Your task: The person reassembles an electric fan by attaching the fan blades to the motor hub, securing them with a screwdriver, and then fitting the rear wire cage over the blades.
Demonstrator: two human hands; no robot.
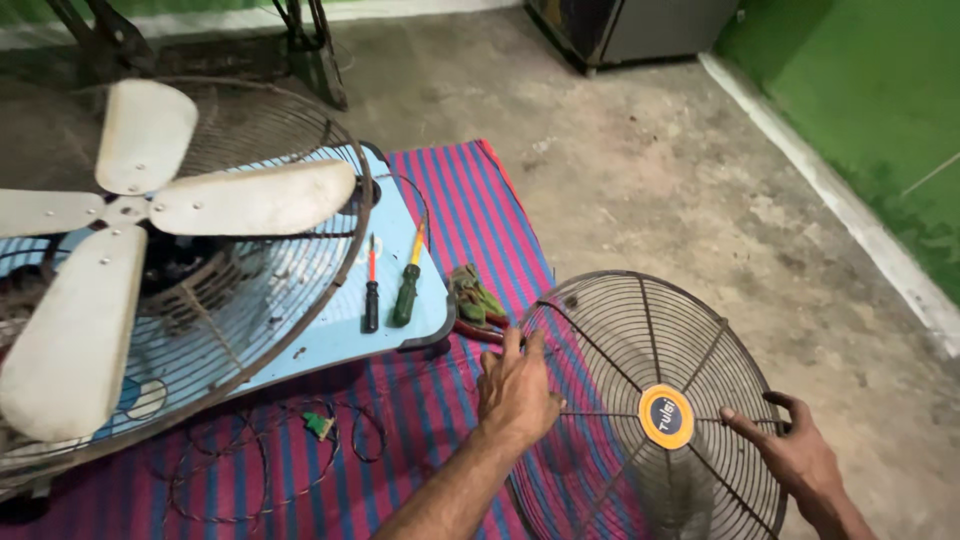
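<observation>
A round dark wire fan guard (640, 330) with an orange and blue centre badge (666, 416) is held over the striped mat and the concrete floor. My left hand (514, 388) grips its left rim. My right hand (790, 455) grips its right rim, fingers hooked through the wires. To the left lies an open fan with white dusty blades (250, 197) inside its rear wire cage (300, 262), resting on a light blue board (400, 270).
Two screwdrivers (371, 290) (407, 285) lie on the blue board. Pliers with red and green handles (475, 300) lie on the red and blue striped mat (460, 200). Loose wire (260, 450) coils on the mat. A green wall (860, 90) stands at the right; a dark cabinet (630, 30) behind.
</observation>
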